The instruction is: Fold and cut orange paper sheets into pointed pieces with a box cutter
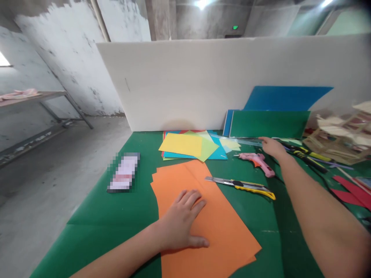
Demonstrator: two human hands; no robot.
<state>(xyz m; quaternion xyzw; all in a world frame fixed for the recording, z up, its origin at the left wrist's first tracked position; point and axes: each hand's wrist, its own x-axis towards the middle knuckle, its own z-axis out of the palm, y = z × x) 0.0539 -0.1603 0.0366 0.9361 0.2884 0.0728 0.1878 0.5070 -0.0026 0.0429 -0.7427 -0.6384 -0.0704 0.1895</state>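
My left hand point(181, 222) lies flat with fingers spread on a stack of orange paper sheets point(226, 235). On the right, my right hand point(271, 147) is stretched far forward at the near end of a clear strip like a plastic ruler point(242, 141). Its fingers close on that end, and the index finger points left; the other fingers are partly hidden. Between the hands rests a yellow utility knife point(246, 186), blade out, its tip over the orange paper. A pink hot glue gun point(257, 160) lies just below my right hand.
Coloured sheets, yellow on top point(181, 144), lie behind the orange paper. A pixelated phone-like object point(124, 173) is at left. Green boards point(269, 123) lean on a white panel point(179, 85). A wooden model point(339, 135), tools and red pieces point(352, 191) crowd the right.
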